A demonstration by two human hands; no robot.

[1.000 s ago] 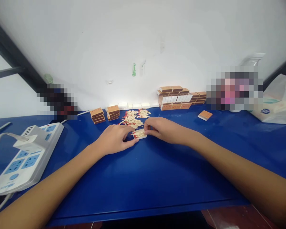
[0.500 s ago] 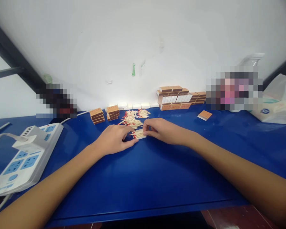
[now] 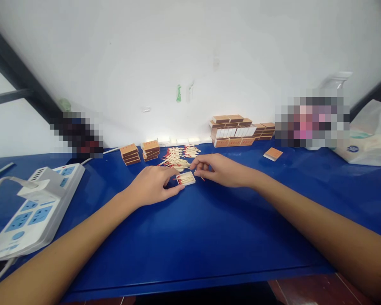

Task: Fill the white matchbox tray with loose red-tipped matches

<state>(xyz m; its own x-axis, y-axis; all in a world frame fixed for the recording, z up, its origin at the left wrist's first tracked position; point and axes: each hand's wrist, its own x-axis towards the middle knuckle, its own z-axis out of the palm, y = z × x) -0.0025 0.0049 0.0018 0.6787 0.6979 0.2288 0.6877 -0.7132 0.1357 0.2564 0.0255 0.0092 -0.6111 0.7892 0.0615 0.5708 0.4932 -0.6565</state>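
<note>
A small white matchbox tray [image 3: 186, 178] filled with red-tipped matches lies on the blue table [image 3: 190, 237]. My left hand [image 3: 154, 185] rests flat beside it, thumb and fingers touching its left end. Just right of the tray, my right hand [image 3: 218, 170] pinches a single match [image 3: 199, 176] by the fingertips. A loose pile of matches [image 3: 179, 156] spreads out right behind both hands.
Two short stacks of orange matchboxes [image 3: 139, 152] stand behind the pile, a larger stack [image 3: 238, 129] with white trays sits by the wall, and one box [image 3: 273, 153] lies alone. A white power strip [image 3: 34, 207] is at left, a plastic bag [image 3: 370, 135] at right.
My right hand has lifted off the tray and shifted slightly right and back, now pinching one match. My left hand has stayed on the tray.
</note>
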